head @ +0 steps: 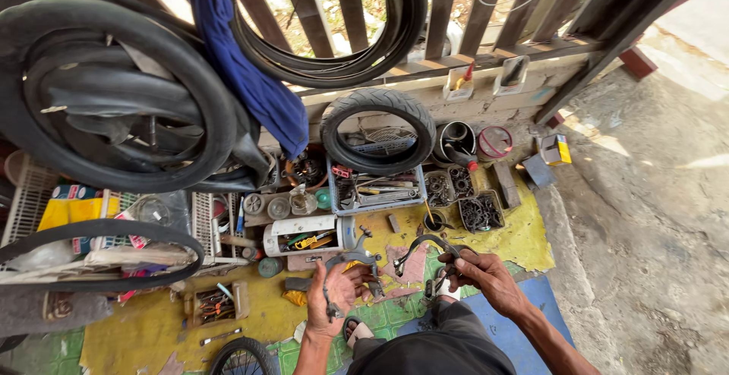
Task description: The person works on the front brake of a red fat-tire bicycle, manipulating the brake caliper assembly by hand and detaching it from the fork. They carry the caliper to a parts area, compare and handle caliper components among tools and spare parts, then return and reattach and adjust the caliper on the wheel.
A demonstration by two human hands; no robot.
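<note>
Outdoor repair corner, floor covered by a stained yellow mat [524,242] over green tiles, backed by a dark wooden slat fence [486,11] hung with black rubber tyres [114,94] and a blue cloth [250,64].

Left hand [336,293] was closed around the lower arm of a grey metal brake caliper [351,257], fingers wrapped tight, the caliper's curved top standing clear above the fist. Right hand [486,272] was closed on one end of a dark curved metal brake arm [427,247], pinched between thumb and fingers; the arm arched leftward from the grip toward the caliper, its free end near but apart from it. Both parts were held above the mat, just over the person's knees.

Just ahead of the hands lay a white plastic tool tray [304,234] with a yellow-handled tool, and a pale blue plastic crate [376,193] with a small black tyre [378,128] propped upright in it. Black trays of rusty sprockets [480,212] sat ahead of the right hand. Open room: bare concrete ground [645,215] to the right, past the mat's edge. Left side crowded by a wire rack and another tyre [99,257].
</note>
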